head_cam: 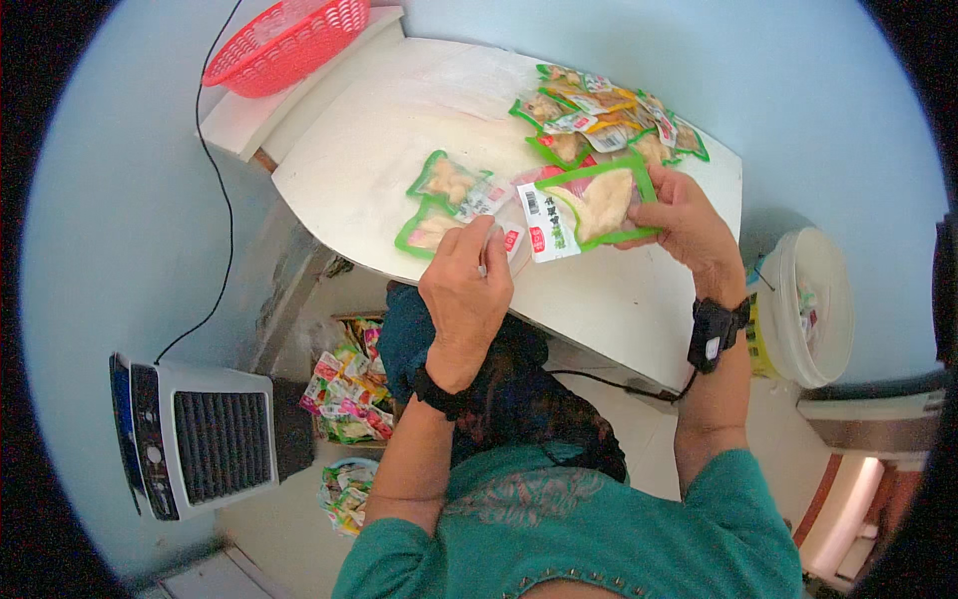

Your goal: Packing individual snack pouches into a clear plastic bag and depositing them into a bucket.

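Observation:
My right hand (pixel 677 217) holds a green-edged clear food packet (pixel 602 202) by its right end, above the white table (pixel 599 299). Pale food shows through the packet, and its white end bears writing and a barcode. My left hand (pixel 471 277) is at the table's near edge, its thumb and forefinger at the white end of a similar packet (pixel 426 230); whether they grip it I cannot tell. Another green-edged packet (pixel 447 182) lies just beyond. Something red and clear lies partly hidden under the held packet. Farther back is a pile of similar packets (pixel 599 112).
A red plastic basket (pixel 288 45) rests on a white ledge at the back left. Right of the table stands a white bucket (pixel 823 307). Below left are a box of colourful packets (pixel 348 389), a bowl of packets (pixel 348 494) and an air cooler (pixel 217 442). A black cable hangs under the table.

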Motion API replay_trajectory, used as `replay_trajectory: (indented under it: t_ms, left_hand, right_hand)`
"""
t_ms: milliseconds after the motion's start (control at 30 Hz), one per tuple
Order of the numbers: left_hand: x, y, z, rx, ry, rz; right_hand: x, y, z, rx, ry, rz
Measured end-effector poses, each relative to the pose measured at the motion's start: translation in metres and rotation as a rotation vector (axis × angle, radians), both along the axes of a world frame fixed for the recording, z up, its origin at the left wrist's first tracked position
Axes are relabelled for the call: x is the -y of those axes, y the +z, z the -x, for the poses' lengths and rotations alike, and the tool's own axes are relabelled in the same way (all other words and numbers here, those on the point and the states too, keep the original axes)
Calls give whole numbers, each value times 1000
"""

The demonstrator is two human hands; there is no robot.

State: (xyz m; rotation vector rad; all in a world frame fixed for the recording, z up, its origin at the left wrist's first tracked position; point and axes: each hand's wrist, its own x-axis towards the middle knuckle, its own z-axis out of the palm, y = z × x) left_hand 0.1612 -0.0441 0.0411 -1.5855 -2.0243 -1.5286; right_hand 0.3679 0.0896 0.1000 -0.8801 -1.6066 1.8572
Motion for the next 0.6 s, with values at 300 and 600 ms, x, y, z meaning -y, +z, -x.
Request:
replay_trajectory:
  t_ms: [300, 600]
  left_hand:
    - [-3, 2, 4, 73, 97, -75]
    - [-3, 4, -4, -47, 90, -92]
  right_hand:
    - [1, -13, 5, -7, 86, 34]
    - [31, -16, 45, -235, -10, 275]
